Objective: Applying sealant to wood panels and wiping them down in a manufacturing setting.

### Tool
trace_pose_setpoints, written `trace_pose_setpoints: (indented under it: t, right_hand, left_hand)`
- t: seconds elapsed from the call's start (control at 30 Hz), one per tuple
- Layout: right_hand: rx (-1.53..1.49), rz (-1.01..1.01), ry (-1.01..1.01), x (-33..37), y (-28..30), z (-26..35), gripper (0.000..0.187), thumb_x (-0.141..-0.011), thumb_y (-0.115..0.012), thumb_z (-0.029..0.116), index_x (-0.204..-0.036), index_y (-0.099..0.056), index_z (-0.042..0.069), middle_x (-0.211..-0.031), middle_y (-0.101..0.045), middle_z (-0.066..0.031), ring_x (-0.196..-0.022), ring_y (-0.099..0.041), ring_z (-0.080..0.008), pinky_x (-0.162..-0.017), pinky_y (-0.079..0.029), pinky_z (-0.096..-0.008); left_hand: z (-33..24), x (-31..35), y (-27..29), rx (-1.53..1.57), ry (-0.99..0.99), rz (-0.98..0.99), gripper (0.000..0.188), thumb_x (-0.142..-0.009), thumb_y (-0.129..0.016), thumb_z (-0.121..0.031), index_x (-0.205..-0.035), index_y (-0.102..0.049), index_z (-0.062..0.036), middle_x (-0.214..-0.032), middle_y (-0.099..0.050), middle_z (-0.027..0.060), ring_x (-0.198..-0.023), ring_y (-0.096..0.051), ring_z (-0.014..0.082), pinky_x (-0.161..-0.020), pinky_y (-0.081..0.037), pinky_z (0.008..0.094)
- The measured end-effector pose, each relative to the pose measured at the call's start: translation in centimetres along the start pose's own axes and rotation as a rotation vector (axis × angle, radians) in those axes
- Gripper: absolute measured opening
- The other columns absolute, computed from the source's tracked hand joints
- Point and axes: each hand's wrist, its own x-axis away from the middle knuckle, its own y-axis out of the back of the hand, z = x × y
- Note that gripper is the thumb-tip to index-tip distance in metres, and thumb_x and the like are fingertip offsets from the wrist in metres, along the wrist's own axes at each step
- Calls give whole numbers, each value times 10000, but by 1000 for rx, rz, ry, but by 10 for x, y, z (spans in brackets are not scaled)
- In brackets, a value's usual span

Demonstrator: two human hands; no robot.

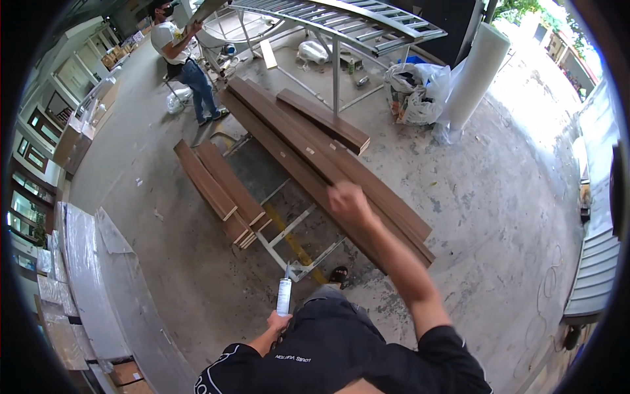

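Observation:
My left hand [279,320] is wrapped round the lower end of a sealant tube [283,299], a white cartridge with a grey nozzle pointing up. Whether a caulking gun holds the tube is hidden. Stretched out over a long brown board [295,156], my right hand [349,202] has its fingers curled near the board's edge. Anything in those fingers is hidden, and I cannot tell whether they touch the wood. More long boards lie alongside on a metal frame [289,230].
Shorter brown boards [213,180] rest to the left, another stack [325,121] beyond. A metal rack [336,72], plastic bags [417,92] and a tall white roll [476,75] stand at the back. A co-worker [187,62] handles a board at the far left. Wrapped panels [92,276] line the left.

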Motion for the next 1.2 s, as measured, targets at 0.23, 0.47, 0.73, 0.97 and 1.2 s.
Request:
trace_pose_setpoints:
  t: [0.23, 0.47, 0.73, 0.97, 1.2]
  right_hand:
    - [361, 1507, -786, 696, 96, 131, 312, -867, -660, 348, -1081, -727, 131, -1103, -707, -149, -856, -699, -375, -770, -551, -469]
    - [416, 813, -902, 779, 137, 177, 402, -926, -560, 387, -1214, -633, 115, -1223, -626, -151, -1108, -608, -329, -905, -483, -500]
    - [-474, 89, -1302, 511, 34, 16, 317, -904, -589, 294, -772, -603, 6, -728, -641, -183, -621, -607, -328, -585, -484, -455]
    - [-478, 328, -580, 118, 9, 150, 185, -950, -653, 140, -1095, -678, 28, -911, -686, -35, -760, -635, -139, -652, -523, -294]
    - [-698, 823, -40, 106, -154, 323, 165, -888, -678, 52, -1051, -697, 38, -924, -681, -46, -743, -644, -134, -607, -519, -268]
  left_hand:
    - [-81, -1, 34, 187, -32, -78, 710, -605, -784, -467, -1166, -642, -56, -1150, -693, 194, -1085, -661, 357, -937, -523, 443]
    - [-119, 41, 63, 453, -348, -419, 610, -674, -786, -453, -1116, -613, -71, -1067, -699, 218, -1005, -665, 418, -865, -525, 476]
    - [-109, 101, 105, 1443, -728, -427, 321, -865, -769, -185, -1085, -637, 8, -1012, -667, 58, -898, -641, 148, -780, -510, 288]
    - [18, 189, 134, 2069, -741, -395, 610, -908, -686, -170, -1416, -372, -47, -1046, -645, 139, -954, -660, 254, -856, -544, 394]
    - [153, 184, 140, 2281, -298, -459, 271, -903, -689, -247, -1054, -556, -66, -826, -625, 71, -728, -650, 192, -670, -562, 353]
